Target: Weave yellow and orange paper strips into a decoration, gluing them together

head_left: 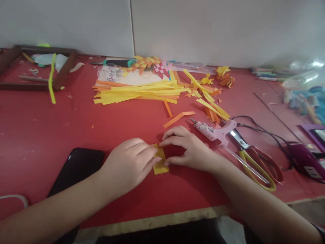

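A small yellow woven paper piece [160, 168] lies on the red tabletop between my two hands. My left hand [132, 161] reaches in from the left, its thumb and fingers closed on the piece's left and upper part. On the other side, my right hand [189, 149] has its fingers curved and apart, with a clear gap between thumb and index finger. Its fingertips touch or nearly touch the right edge of the piece. A loose orange paper strip [179, 118] lies just beyond my right hand. The undersides of both hands are hidden.
Yellow paper strips [137, 93] lie in a pile farther back. Right of my hands are a pink glue gun [215, 132] and scissors [269, 166]. A black phone [78, 167] lies near my left forearm. A wooden frame [68, 69] stands back left.
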Demonstrator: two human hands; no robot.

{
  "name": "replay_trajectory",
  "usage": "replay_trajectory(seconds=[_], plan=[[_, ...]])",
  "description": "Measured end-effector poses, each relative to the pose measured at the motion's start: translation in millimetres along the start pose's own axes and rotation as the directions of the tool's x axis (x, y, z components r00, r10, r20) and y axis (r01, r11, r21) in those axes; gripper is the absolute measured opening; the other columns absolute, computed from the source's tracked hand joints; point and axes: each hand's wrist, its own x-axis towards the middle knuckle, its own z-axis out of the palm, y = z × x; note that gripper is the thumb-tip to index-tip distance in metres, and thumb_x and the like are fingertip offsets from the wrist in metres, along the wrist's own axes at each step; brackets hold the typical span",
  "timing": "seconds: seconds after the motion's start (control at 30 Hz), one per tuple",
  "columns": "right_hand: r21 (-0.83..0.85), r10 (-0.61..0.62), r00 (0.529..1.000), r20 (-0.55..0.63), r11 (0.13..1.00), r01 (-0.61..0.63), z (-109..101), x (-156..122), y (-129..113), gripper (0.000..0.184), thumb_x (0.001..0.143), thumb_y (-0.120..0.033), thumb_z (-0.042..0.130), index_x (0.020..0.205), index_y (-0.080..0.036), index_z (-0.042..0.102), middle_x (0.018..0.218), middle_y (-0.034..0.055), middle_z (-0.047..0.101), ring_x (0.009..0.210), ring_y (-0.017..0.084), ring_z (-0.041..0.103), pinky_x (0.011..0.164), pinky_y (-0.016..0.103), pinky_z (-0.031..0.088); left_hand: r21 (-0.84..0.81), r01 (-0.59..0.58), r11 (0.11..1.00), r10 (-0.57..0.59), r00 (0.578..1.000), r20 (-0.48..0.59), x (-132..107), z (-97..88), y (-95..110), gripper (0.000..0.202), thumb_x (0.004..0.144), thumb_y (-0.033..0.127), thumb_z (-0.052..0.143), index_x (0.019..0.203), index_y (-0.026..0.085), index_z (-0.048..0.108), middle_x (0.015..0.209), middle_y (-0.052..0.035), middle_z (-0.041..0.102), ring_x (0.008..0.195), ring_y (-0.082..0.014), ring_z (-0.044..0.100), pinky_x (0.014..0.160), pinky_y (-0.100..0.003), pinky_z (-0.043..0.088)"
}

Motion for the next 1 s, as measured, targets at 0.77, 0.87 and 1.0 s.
replay_trajectory(seconds=[0.77, 0.87, 1.0], plan=[[0.073, -0.003, 0.987, -0.160, 0.997, 0.014, 6, 2, -8, 0.021, 0.093, -0.029, 0.062, 0.078, -0.018, 0.072, 0.091, 0.0051, 0.062, 0.086, 0.015, 0.059, 0.081, 0.030, 0.048, -0.329, 0.353, 0.876, -0.325, 0.935, 0.140, 8, -3.0, -12, 0.017, 0.096, 0.034, 0.053, 0.104, 0.025, 0.065, 0.096, -0.0023, 0.071, 0.089, -0.0213, 0.061, 0.076, -0.035, 0.048], [0.098, -0.009, 0.990, -0.140, 0.995, 0.023, 2, 0, -11, 0.026, 0.096, -0.024, 0.054, 0.080, -0.018, 0.073, 0.096, 0.0063, 0.063, 0.089, 0.016, 0.059, 0.084, 0.032, 0.048, -0.323, 0.367, 0.872, -0.340, 0.930, 0.139, 8, -3.7, -11, 0.018, 0.096, 0.034, 0.051, 0.104, 0.024, 0.065, 0.094, -0.0020, 0.072, 0.088, -0.0210, 0.062, 0.075, -0.034, 0.047], [0.030, -0.045, 0.990, -0.136, 0.998, 0.050, 4, -1, -11, 0.022, 0.090, -0.014, 0.054, 0.091, -0.017, 0.076, 0.097, 0.0081, 0.065, 0.092, 0.019, 0.059, 0.086, 0.036, 0.047, -0.310, 0.370, 0.876, -0.349, 0.929, 0.124, 6, -4.4, -10, 0.021, 0.097, 0.030, 0.047, 0.105, 0.024, 0.066, 0.091, -0.0019, 0.071, 0.086, -0.0208, 0.062, 0.074, -0.034, 0.048]])
